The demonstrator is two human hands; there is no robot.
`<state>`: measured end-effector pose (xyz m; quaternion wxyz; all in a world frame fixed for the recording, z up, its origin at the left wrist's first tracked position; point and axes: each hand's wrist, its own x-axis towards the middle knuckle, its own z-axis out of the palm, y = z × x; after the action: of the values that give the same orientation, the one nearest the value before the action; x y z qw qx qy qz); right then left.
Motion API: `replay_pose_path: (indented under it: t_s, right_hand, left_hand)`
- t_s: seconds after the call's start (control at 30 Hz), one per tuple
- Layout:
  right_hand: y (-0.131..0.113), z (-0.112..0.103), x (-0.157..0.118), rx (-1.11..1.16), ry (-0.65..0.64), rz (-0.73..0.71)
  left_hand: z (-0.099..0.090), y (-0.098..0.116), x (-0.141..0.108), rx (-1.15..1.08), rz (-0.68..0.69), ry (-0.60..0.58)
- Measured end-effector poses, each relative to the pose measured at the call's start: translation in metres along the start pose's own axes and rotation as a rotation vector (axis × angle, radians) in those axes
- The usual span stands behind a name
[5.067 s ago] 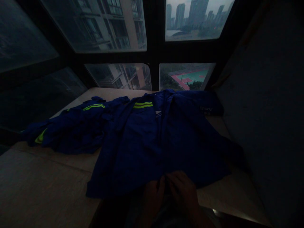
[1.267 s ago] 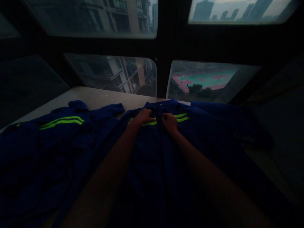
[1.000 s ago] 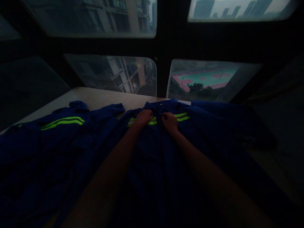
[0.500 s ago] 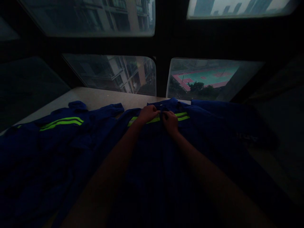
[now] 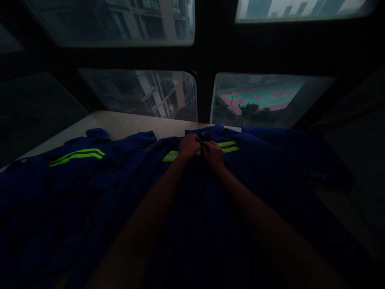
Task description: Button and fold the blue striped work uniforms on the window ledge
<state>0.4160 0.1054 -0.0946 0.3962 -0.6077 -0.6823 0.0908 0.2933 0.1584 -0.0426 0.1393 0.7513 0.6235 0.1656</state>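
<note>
A dark blue jacket [image 5: 192, 188] with yellow-green stripes lies spread out in front of me, its collar toward the windows. My left hand [image 5: 189, 145] is closed on the front of the jacket at the stripe, just below the collar. Right beside it, my right hand [image 5: 213, 154] pinches the same front edge, with thumb and fingers together. The fingertips of both hands nearly meet at the middle of the chest. Whatever small part of the cloth lies between them is too dark to make out.
On the left lies another blue garment [image 5: 76, 156] with yellow-green stripes. More dark blue cloth [image 5: 288, 140] with pale lettering is at the right. A pale ledge [image 5: 132, 119] runs below the dark-framed windows [image 5: 255, 98].
My left hand has moved slightly right and my right hand slightly left, so they are closer together. Both still grip the jacket front.
</note>
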Motion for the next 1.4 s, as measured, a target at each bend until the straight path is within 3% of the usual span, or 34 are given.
replay_pose_path:
  t_s: [0.23, 0.9, 1.23, 1.4]
  right_hand:
    - [0.0, 0.001, 0.0, -0.079, -0.057, -0.005]
    - [0.001, 0.005, 0.004, -0.115, -0.106, -0.007]
    - [-0.001, 0.007, 0.002, -0.095, -0.122, 0.019]
    - [0.0, 0.001, 0.002, -0.034, -0.053, 0.064]
  left_hand:
    - [-0.001, -0.004, 0.002, -0.17, -0.023, -0.033]
    - [0.032, -0.012, -0.004, -0.585, -0.102, 0.11]
    - [0.034, -0.019, -0.003, -0.506, -0.087, 0.078]
    - [0.014, -0.009, -0.007, -0.375, -0.026, 0.109]
